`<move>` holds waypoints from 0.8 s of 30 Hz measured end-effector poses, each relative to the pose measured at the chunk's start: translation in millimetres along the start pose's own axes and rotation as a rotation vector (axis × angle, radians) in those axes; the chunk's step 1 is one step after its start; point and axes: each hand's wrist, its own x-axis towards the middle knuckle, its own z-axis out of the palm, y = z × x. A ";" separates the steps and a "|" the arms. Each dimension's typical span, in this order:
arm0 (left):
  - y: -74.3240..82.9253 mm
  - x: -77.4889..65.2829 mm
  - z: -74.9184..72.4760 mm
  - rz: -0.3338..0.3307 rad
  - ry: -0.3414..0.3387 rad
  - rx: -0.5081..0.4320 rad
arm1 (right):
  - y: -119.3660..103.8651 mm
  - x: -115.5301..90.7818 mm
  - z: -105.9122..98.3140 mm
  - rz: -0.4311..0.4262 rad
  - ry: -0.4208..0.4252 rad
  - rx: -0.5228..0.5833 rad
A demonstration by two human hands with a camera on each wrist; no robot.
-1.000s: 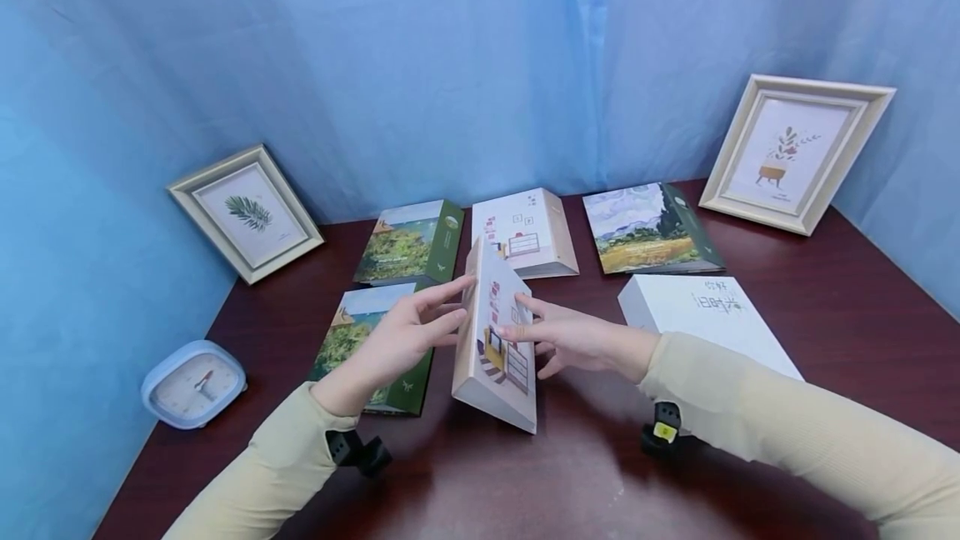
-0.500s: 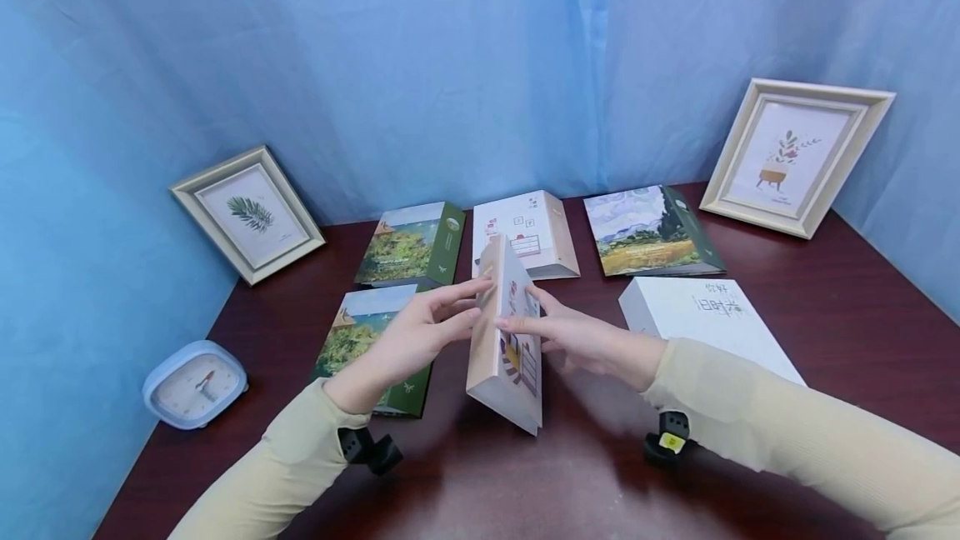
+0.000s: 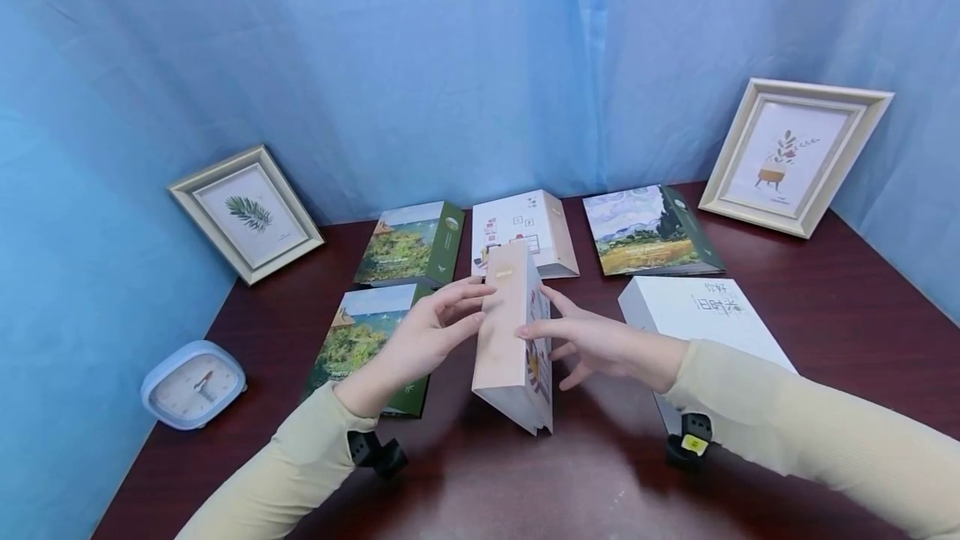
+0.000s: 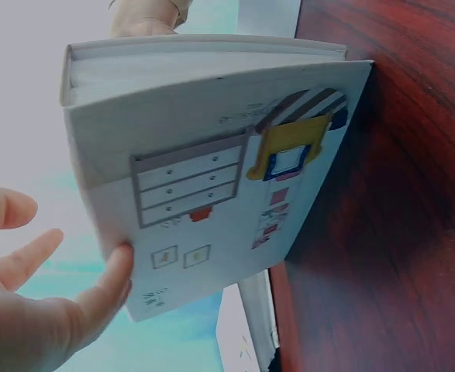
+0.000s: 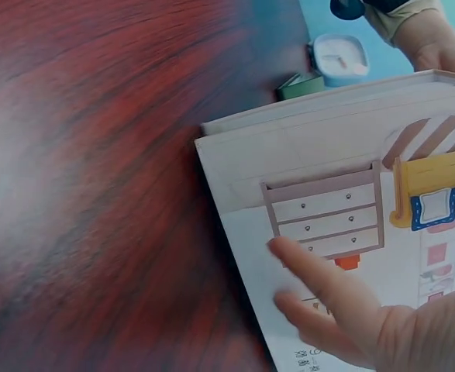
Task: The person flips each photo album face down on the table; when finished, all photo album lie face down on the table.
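Note:
A thick photo album [image 3: 501, 332] with a pale peach spine stands on edge on the table, spine up, leaning slightly. Its white cover, printed with a chest of drawers and a yellow chair, shows in the left wrist view [image 4: 204, 178] and right wrist view [image 5: 328, 209]. My left hand [image 3: 427, 327] touches the spine side with thumb and fingertips, the fingers loosely bent. From the right, my right hand [image 3: 600, 340] lays its thumb on the spine edge, with its fingers spread along the cover. Neither hand wraps round the album.
Two green albums [image 3: 408, 244] lie at left, one before the other. A white album [image 3: 517, 219], a landscape-painting album [image 3: 645, 227] and a white box-like album [image 3: 708, 311] lie behind and right. Two picture frames [image 3: 798, 157] and a blue clock [image 3: 193, 384] stand around the table edges.
The standing album has turned so its spine faces me more and its cover less, and shifted slightly right. Both hands moved right along with it.

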 end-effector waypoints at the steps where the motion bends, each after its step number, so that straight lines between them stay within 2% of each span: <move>1: -0.8 -0.2 0.7 -0.007 0.000 -0.009 | 1.0 -0.1 -1.1 -0.001 0.001 0.004; 4: -5.9 -0.8 2.5 0.008 -0.030 -0.007 | 4.1 -1.8 -3.7 -0.014 -0.007 0.027; 9: -16.8 -4.3 5.4 0.062 -0.149 0.029 | 7.0 -4.4 -6.5 -0.055 -0.015 0.075; 18: -35.3 -6.6 12.3 0.137 -0.294 -0.132 | 7.7 -12.0 -12.5 -0.141 -0.035 0.112; 21: -41.2 -6.1 17.1 0.157 -0.296 -0.157 | 8.7 -13.5 -14.1 -0.185 -0.065 0.144; 24: -45.3 -5.0 24.1 0.194 -0.271 -0.178 | 10.1 -15.5 -15.8 -0.229 -0.105 0.165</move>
